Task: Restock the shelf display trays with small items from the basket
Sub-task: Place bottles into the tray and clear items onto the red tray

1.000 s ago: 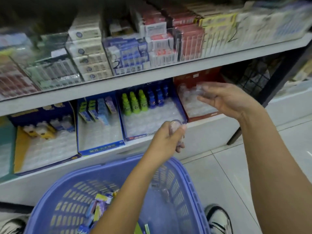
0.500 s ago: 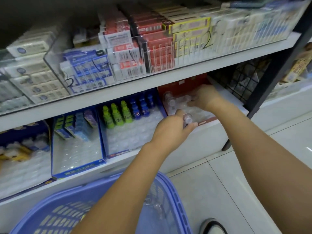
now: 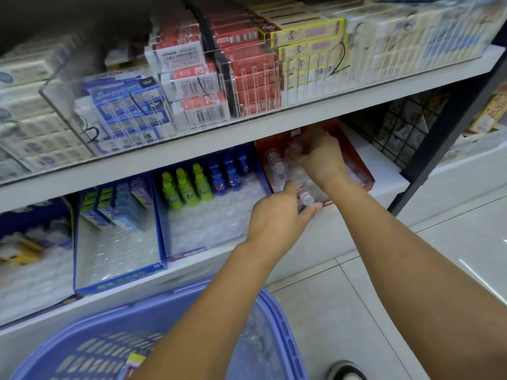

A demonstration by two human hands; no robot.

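Both hands are up at the lower shelf now. The left hand pinches a small clear bottle between thumb and fingers, right at the front corner of the red tray. The right hand is deeper inside that same tray, fingers curled down over the clear bottles standing there. It touches them, but the blur hides whether it actually grips one, so I cannot tell.

Just beside the red tray on the left sits a blue tray, with green bottles and blue bottles lined up at its back and bare clear pockets in front. Further left, another blue tray holds small boxes at the rear.

Down below, the purple basket sits under the left forearm, with some colourful packets in the bottom. The upper shelf carries stacked cartons behind clear dividers.
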